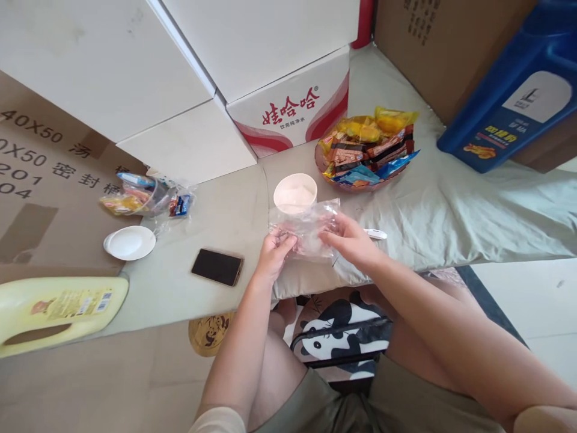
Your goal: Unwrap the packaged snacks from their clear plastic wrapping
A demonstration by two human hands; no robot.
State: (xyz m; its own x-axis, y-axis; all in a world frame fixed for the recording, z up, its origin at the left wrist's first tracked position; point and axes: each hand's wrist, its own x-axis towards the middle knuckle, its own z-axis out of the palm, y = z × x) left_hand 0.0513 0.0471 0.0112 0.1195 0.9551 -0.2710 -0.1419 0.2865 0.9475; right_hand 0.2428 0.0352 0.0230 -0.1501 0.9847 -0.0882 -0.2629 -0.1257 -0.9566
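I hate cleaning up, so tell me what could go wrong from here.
The clear plastic bag, pinched by the left hand and right hand, appears just in front of the white bowl; a sudden tug might tip the bowl. The smartphone lies near the front edge of the pale cloth, beside the left forearm; a stray nudge could knock it off.

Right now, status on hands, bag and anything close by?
Left hand, right hand: both holding clear plastic bag. White bowl just beyond, partly hidden behind it. Phone to the left.
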